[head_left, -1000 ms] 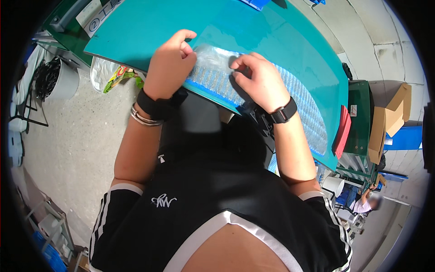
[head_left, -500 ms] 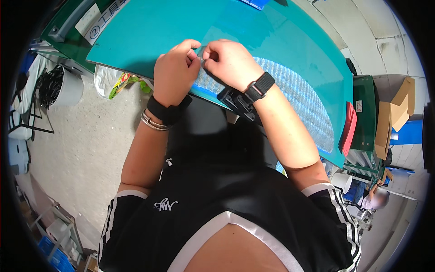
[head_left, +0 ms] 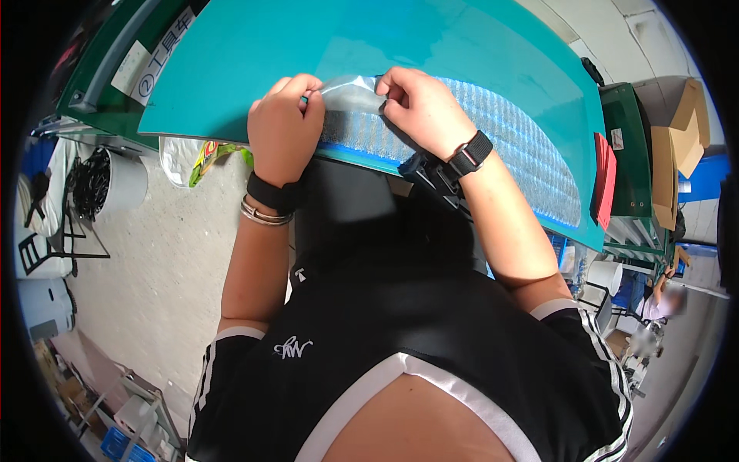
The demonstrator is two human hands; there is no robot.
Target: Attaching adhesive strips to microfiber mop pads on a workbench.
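Note:
My left hand (head_left: 286, 127) is closed, its thumb and fingers pinching one edge of a piece of clear plastic film (head_left: 348, 98), perhaps a bag. With bent fingers pressed together, my right hand (head_left: 425, 109) grips the film's other side. Between the two hands the film spans a short gap, shiny and see-through. Under it and my right wrist lies a long grey-and-blue striped fabric pad (head_left: 514, 146) with a blue edge, along the near side of the green table (head_left: 254, 58). Black straps circle both wrists.
Red flat pieces (head_left: 605, 181) lie at the table's right end, beside a green cabinet (head_left: 625, 146) and an open cardboard box (head_left: 677, 142). At left, a plastic bag (head_left: 185, 160) hangs below the table edge, near a white bin (head_left: 123, 185). Another person (head_left: 658, 304) is far right.
My hands have moved apart, and the clear film now shows stretched between them. More of the striped pad is visible. The whole view has shifted slightly.

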